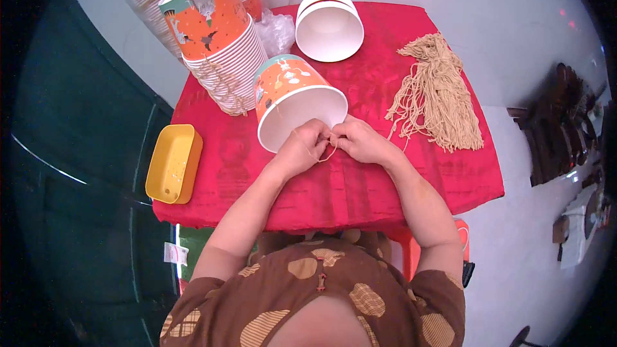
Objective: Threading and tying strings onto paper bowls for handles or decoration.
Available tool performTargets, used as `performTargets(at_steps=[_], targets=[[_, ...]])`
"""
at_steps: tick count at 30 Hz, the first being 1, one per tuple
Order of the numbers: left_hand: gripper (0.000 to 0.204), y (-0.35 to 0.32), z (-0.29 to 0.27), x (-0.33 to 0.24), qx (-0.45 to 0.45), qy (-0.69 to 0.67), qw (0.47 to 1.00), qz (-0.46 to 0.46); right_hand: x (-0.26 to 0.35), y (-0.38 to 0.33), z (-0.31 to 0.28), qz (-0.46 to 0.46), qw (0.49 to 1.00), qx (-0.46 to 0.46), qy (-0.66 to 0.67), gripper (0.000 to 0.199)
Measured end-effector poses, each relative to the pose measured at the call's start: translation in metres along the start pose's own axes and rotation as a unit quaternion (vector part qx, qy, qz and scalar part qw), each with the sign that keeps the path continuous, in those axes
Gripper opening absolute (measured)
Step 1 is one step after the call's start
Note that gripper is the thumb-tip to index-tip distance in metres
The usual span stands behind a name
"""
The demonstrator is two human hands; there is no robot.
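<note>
At the middle of the red-covered table, a white-lined paper bucket (292, 83) with an orange and green printed outside lies on its side, its mouth toward me. Just at its rim, my left hand (305, 146) pinches a thin tan cord (330, 153). Close against it, my right hand (361, 142) is closed on the same cord, fingertips nearly meeting the left's. A loop of cord hangs below the fingers, and a strand trails off past the right wrist. The fingertips partly hide where the cord meets the bucket.
A tall nested stack of paper buckets (218, 58) stands at back left, cords hanging on it. More buckets (329, 29) lie at the back. A bundle of tan cords (443, 99) spreads on the right. A yellow plastic tray (174, 164) sits at the left edge.
</note>
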State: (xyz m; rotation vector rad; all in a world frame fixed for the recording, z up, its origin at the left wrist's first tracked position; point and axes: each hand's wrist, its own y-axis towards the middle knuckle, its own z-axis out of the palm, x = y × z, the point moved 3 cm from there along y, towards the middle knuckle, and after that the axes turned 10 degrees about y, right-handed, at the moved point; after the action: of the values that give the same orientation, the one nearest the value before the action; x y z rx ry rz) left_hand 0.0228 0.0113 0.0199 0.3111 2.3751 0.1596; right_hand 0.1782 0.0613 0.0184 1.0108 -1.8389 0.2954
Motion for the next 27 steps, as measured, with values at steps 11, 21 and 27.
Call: performTargets(at_steps=[11,21,27], targets=[[0.007,0.000,0.015,-0.004,-0.049,0.163,0.984,0.057,-0.012,0.003,-0.002,-0.028,0.998,-0.046,0.015,0.017],[0.004,0.000,0.009,0.000,-0.063,0.083,0.994,0.043,0.017,-0.003,-0.016,0.080,0.968,-0.206,0.122,0.021],[0.003,0.002,0.006,0.000,-0.067,0.054,0.995,0.044,0.006,-0.001,0.008,0.042,0.973,-0.217,0.064,0.014]])
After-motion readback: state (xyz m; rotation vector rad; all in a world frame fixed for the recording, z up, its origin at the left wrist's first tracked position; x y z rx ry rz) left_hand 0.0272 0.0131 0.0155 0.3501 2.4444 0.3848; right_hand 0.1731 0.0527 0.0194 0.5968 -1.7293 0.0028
